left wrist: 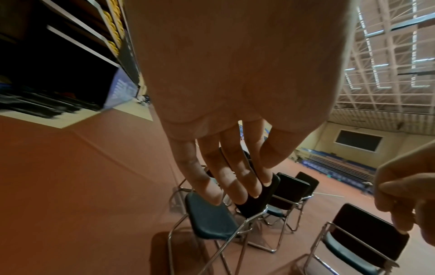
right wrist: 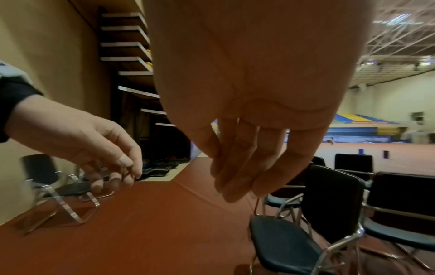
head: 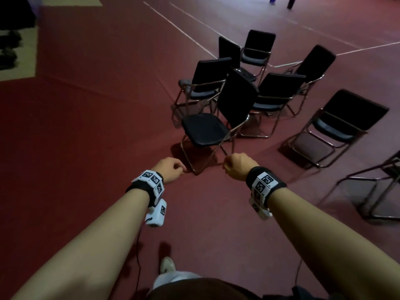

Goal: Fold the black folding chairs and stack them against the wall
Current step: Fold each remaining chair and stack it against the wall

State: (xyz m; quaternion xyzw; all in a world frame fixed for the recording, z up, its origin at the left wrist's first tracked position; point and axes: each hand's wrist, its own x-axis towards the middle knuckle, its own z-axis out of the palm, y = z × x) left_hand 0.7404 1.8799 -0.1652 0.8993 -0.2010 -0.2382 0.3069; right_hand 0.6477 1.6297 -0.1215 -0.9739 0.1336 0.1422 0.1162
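Note:
Several black folding chairs with chrome frames stand unfolded on the red floor ahead. The nearest chair faces left, its seat just beyond my hands; it also shows as the nearest chair and the nearest chair in the wrist views. My left hand hangs in front of its front leg, fingers relaxed and holding nothing. My right hand hovers by its right side frame, fingers loosely curled and empty. Neither hand touches the chair. The left fingers and the right fingers point down, nothing between them.
More unfolded chairs cluster behind and to the right, one partly cut off at the right edge. A dark shelving area lies far left. A blurred chair stands by the wall. White court lines cross the floor.

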